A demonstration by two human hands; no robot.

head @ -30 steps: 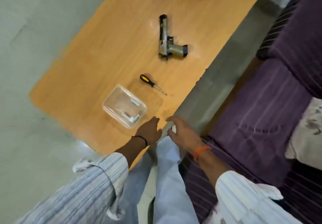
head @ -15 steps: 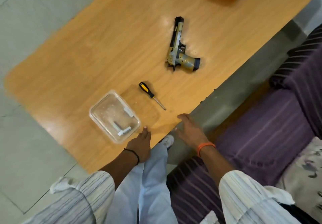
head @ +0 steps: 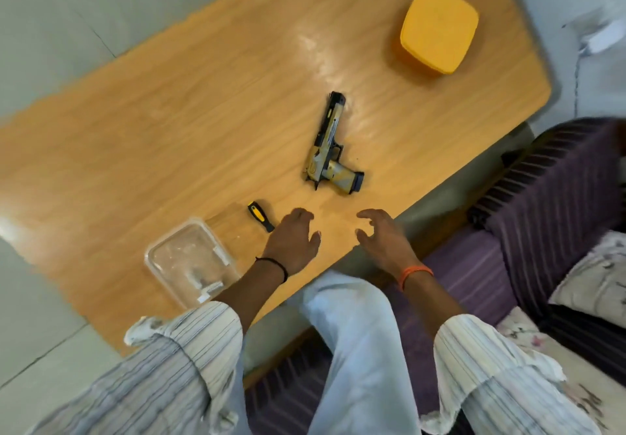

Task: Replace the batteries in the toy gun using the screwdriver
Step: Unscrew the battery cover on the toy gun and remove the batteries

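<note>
Striped cotton sleeves fill the bottom edge, two of them, with pale trousers between, and the person sits on a purple striped sofa. Two hands are out over the near edge of the wooden table. Left hand, black band at the wrist, hangs with fingers loosely bent downward, holding nothing. Right hand, orange band at the wrist, hovers just beside it with fingers spread and slightly curled, also holding nothing.

One clear plastic container sits at the near left of the table, partly covered by the left forearm; inside lie a few small pale pieces, too blurred to count or name for certain. One screwdriver lies just past the left hand's fingertips: the black and yellow handle shows, the shaft is hidden behind the hand, so whether the fingers touch it cannot be told.

One toy gun lies flat on its side further out, mid-table, barrel pointing away, grip toward the right, apart from both hands.

One yellow box, closed, stands at the far right corner, its contents unseen.
</note>
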